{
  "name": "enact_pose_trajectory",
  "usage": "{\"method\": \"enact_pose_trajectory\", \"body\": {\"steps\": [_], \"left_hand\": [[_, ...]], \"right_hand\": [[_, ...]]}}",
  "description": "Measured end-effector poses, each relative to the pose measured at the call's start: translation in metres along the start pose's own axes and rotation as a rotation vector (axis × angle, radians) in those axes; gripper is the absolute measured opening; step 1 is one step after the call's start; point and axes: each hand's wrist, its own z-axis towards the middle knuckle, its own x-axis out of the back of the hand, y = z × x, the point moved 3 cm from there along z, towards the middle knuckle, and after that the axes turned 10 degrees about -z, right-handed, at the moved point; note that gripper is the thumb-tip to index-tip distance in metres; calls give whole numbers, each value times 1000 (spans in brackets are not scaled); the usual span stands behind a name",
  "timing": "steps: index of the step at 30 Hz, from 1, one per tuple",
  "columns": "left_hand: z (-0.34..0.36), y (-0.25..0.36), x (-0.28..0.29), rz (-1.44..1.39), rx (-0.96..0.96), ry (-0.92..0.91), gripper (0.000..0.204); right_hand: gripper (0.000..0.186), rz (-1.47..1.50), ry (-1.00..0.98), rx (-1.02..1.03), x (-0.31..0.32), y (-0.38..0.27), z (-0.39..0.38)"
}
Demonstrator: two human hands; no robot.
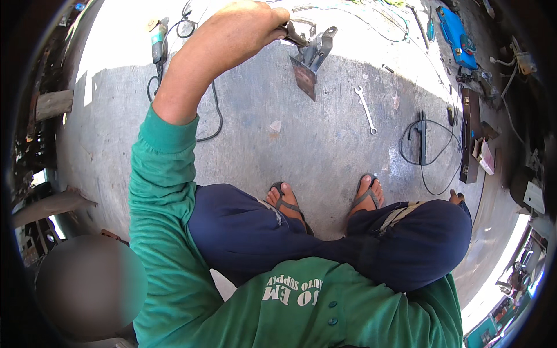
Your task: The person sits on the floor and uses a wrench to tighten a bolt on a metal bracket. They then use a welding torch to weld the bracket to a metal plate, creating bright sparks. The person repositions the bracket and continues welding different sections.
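My left hand (246, 29) reaches far forward, its fingers closed round the handle of what look like locking pliers (296, 36). Their jaw end meets a metal bracket (316, 52) that has a rusty flat plate (304, 80) at its lower end. Bright light washes out part of the grip. Only a little of my right hand (457, 198) shows beyond my right knee, its fingers mostly hidden. On the floor to the right of the bracket lies a combination wrench (366, 110).
An angle grinder (156, 45) with its cord lies at the left. To the right are a black electrode holder (422, 139) on a looped cable, a long brown case (469, 136) and a blue case (456, 37). My sandalled feet (285, 200) rest on the grey floor (249, 151).
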Motion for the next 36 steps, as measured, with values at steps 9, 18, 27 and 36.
{"method": "enact_pose_trajectory", "body": {"steps": [9, 18, 27, 36], "left_hand": [[-61, 1, 13, -302, 53, -105, 26], [-91, -31, 8, -527, 381, -47, 37], [-100, -56, 0, -528, 474, 167, 21], [-86, -45, 10, -639, 318, 17, 15]], "right_hand": [[45, 748, -282, 602, 227, -212, -168], [32, 356, -623, 1093, 224, -348, -236], [26, 87, -318, 1343, 80, -433, -301], [33, 51, -212, 1303, 47, -429, -305]]}}
